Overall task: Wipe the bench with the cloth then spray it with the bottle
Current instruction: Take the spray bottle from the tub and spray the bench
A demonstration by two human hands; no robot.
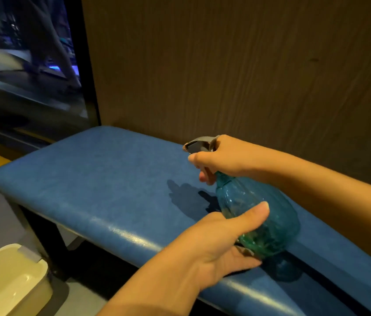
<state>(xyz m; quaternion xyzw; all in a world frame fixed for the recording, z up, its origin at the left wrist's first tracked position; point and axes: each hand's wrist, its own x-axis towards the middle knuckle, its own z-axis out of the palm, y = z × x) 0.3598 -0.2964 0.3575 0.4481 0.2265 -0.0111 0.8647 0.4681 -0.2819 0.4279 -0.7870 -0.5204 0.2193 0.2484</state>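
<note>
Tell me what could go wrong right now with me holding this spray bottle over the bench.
The nozzle on the spray bottle points left along the bench, so mist could overshoot toward the dark screen. The left hand cups only the rounded base at the bench's front edge, so a hard squeeze by the right hand might twist the bottle loose. No cloth is clearly visible, so drips may sit.
</note>
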